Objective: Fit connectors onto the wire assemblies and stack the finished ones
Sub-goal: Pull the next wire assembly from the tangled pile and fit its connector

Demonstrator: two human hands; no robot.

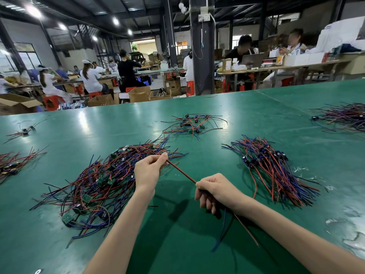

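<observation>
Now | wire [181, 171] straight, slanting up-left | left hand [148, 172] pinches far end | right hand [215, 189] grips near end

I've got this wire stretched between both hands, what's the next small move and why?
Probably lift the red-and-black wire up and toward you, clear of the tangled pile. The left hand pinches it at that tangle's edge, the right hand grips it nearer you, and loose strands could snag it.
</observation>
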